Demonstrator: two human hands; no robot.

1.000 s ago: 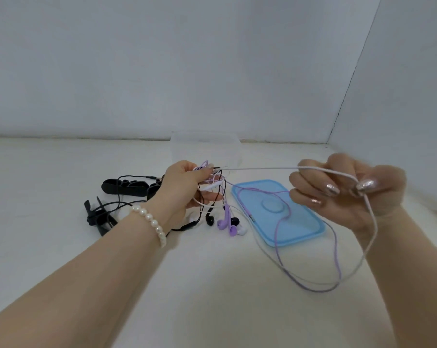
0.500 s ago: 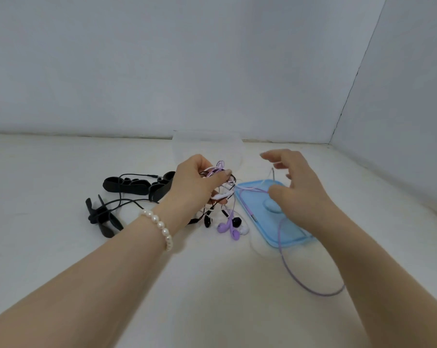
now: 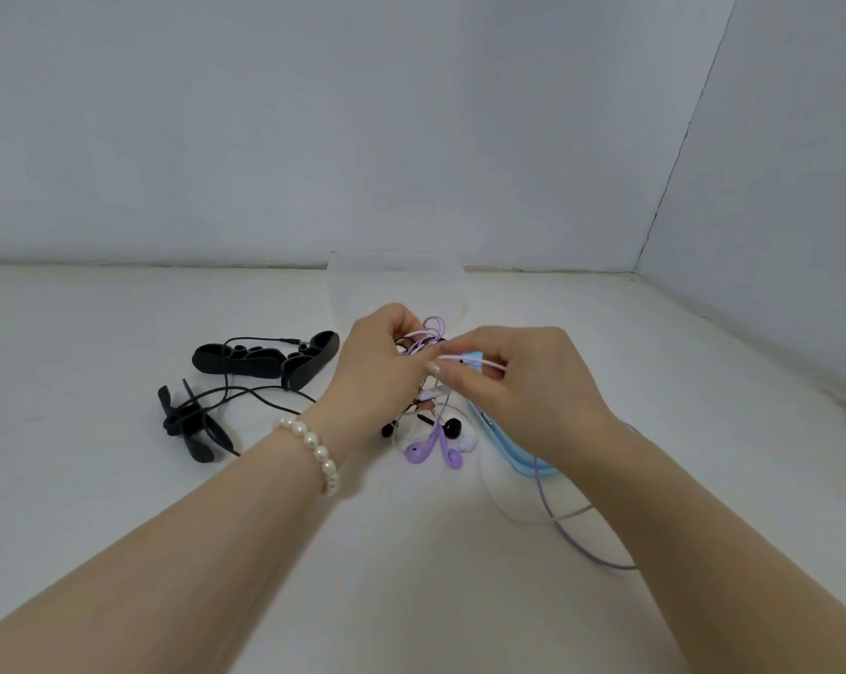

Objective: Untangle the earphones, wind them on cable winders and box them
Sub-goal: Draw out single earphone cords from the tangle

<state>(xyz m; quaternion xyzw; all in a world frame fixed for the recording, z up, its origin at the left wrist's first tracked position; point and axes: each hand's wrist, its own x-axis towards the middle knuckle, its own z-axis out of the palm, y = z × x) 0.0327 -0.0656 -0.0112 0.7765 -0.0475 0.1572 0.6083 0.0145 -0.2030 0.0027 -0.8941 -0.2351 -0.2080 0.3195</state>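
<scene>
A knot of purple, white and black earphone cables hangs above the table between my hands. My left hand, with a pearl bracelet at the wrist, grips the knot from the left. My right hand pinches a white cable at the knot's right side. Purple earbuds, a black earbud and a white one dangle onto the table below. Purple and white cable loops trail under my right forearm. Black cable winders lie at the left.
A clear plastic box stands behind my hands near the back wall. Its blue lid lies flat under my right hand. A third black winder with black cable across it lies front left. Walls close the back and right.
My right hand let go of the stretched white cable, moved left and now pinches cable at the knot. My left hand has held the knot throughout.
</scene>
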